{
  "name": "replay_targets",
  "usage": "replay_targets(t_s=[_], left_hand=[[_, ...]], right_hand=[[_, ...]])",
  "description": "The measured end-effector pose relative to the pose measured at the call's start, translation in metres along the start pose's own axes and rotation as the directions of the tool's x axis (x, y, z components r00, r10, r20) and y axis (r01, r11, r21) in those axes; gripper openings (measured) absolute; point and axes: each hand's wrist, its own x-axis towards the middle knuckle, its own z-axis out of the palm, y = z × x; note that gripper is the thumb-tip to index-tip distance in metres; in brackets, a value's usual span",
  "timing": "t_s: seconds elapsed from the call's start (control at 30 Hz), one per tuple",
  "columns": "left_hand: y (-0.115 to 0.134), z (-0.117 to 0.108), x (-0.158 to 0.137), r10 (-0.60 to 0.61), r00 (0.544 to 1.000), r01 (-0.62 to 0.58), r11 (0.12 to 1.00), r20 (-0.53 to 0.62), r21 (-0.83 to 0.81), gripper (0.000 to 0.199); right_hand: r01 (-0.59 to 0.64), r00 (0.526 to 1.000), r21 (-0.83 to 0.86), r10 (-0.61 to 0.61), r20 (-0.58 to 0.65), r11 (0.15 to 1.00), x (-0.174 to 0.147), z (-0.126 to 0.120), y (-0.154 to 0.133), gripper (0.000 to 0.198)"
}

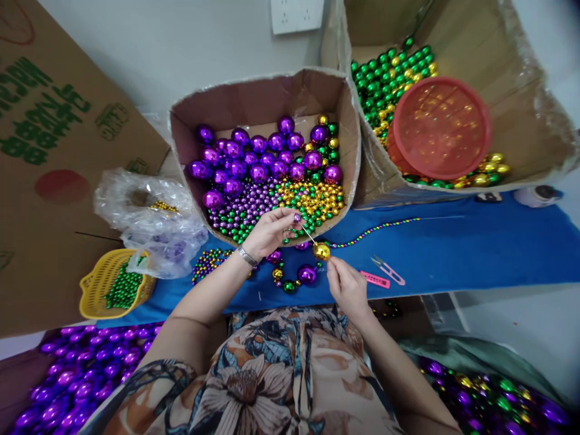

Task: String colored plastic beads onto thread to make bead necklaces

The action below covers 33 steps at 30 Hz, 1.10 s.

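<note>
Between the fingertips of my left hand [274, 232] is a small purple bead [297, 218], pinched at the tip of a thin needle [309, 234]. The needle runs down to a large gold bead [321, 251]. My right hand [348, 284] is closed at that gold bead's lower edge, its fingertips pressed together there. Below and between my hands a beaded strand [289, 286] of purple, green and gold balls curves over the blue cloth [453, 254]. A string of small beads [380, 227] trails off to the right, ending in a thin pale line.
A cardboard box [254, 99] of mixed beads stands just beyond my hands. Behind right, another carton [512, 90] holds beads and a red tub [441, 130]. Pink thread snips [389, 270] and a pink cutter [375, 279] lie right; a yellow basket [93, 293] sits left.
</note>
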Motion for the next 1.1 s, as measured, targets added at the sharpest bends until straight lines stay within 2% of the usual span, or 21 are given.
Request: replay_targets(t_s=[0.13, 0.2, 0.27, 0.33, 0.37, 0.43, 0.5, 0.57, 0.63, 0.7, 0.77, 0.87, 0.97, 1.03, 1.1], left_hand=[[-0.003, 0.005, -0.003, 0.086, 0.996, -0.087, 0.99, 0.011, 0.111, 0.03], [-0.004, 0.007, -0.001, 0.131, 0.988, -0.145, 0.964, 0.077, 0.222, 0.03], [-0.002, 0.007, 0.01, 0.158, 0.972, -0.209, 0.917, 0.171, 0.34, 0.033], [0.002, 0.007, 0.033, 0.224, 0.951, -0.301, 0.822, 0.211, 0.483, 0.036], [0.004, 0.006, 0.049, 0.279, 0.938, -0.346, 0.743, 0.205, 0.573, 0.036], [0.008, 0.006, 0.085, 0.403, 0.896, -0.381, 0.482, 0.186, 0.789, 0.029], [0.01, 0.009, 0.12, 0.424, 0.881, -0.306, 0.177, 0.208, 0.935, 0.029], [0.008, 0.016, 0.148, 0.409, 0.888, -0.206, -0.053, 0.21, 0.977, 0.034], [0.005, 0.024, 0.165, 0.377, 0.903, -0.143, -0.194, 0.208, 0.971, 0.036], [0.002, 0.03, 0.173, 0.351, 0.912, -0.119, -0.268, 0.212, 0.956, 0.031], [0.002, 0.033, 0.172, 0.353, 0.911, -0.118, -0.266, 0.211, 0.957, 0.028], [0.004, 0.029, 0.155, 0.391, 0.882, -0.24, -0.112, 0.264, 0.964, 0.032], [0.004, 0.023, 0.12, 0.462, 0.806, -0.447, 0.065, 0.37, 0.892, 0.038], [0.002, 0.02, 0.092, 0.493, 0.773, -0.51, 0.111, 0.399, 0.853, 0.04], [-0.002, 0.02, 0.068, 0.506, 0.759, -0.533, 0.122, 0.41, 0.837, 0.039]], right_hand=[[-0.023, 1.0, -0.004, 0.023, -0.005, 1.0, 0.0, 0.001, 0.002, 0.02], [-0.036, 0.999, 0.012, 0.036, -0.014, 0.999, 0.0, 0.0, 0.003, 0.02], [-0.057, 0.998, 0.03, 0.058, -0.022, 0.998, 0.0, -0.002, 0.005, 0.02], [-0.096, 0.995, 0.032, 0.097, -0.024, 0.995, -0.001, -0.005, 0.008, 0.02], [-0.116, 0.993, 0.025, 0.117, -0.024, 0.993, -0.001, -0.007, 0.009, 0.02], [-0.139, 0.99, 0.011, 0.139, -0.025, 0.99, -0.001, -0.01, 0.011, 0.02], [-0.132, 0.991, 0.008, 0.133, -0.035, 0.991, -0.001, -0.011, 0.013, 0.019], [-0.116, 0.992, 0.007, 0.116, -0.055, 0.993, -0.001, -0.011, 0.014, 0.018], [-0.109, 0.992, 0.0, 0.108, -0.071, 0.994, -0.001, -0.011, 0.015, 0.016], [-0.111, 0.991, -0.009, 0.11, -0.074, 0.994, 0.0, -0.011, 0.016, 0.015], [-0.115, 0.991, -0.013, 0.114, -0.075, 0.993, 0.0, -0.012, 0.017, 0.014], [-0.118, 0.989, -0.005, 0.117, -0.089, 0.993, 0.0, -0.014, 0.018, 0.014], [-0.121, 0.989, -0.002, 0.12, -0.091, 0.993, 0.001, -0.015, 0.019, 0.016], [-0.119, 0.99, 0.001, 0.119, -0.077, 0.993, 0.002, -0.014, 0.019, 0.017], [-0.109, 0.992, 0.007, 0.109, -0.058, 0.994, 0.002, -0.013, 0.018, 0.018]])
